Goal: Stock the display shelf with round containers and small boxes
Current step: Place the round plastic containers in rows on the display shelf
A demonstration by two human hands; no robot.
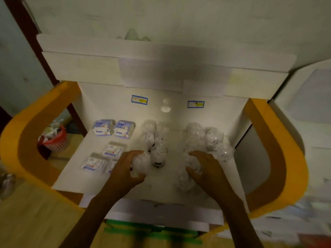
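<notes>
The left hand (129,167) had its fingers and thumb curled round a round clear plastic container (141,162) near the front of the white display shelf (161,183). The right hand (206,167) had its fingers curled over another wrapped round container (192,166); blur made it hard to tell how firmly it gripped. Between the hands stood a small clear jar with a dark base (158,156), just beside the left hand's load. Behind it clustered more clear round containers (149,129), and a second clump (213,138) sat at the back right. 2 small blue-and-white boxes (113,129) stood at the back left, with flatter blue-and-white packets (112,150) in front of them.

The likeliest mishap seemed to be a knock: either hand, moving inward, could have toppled the jar or sent the crowded containers rolling. The glossy wrap looked slippery, so a loose hold might have dropped one off the shelf's front edge.
</notes>
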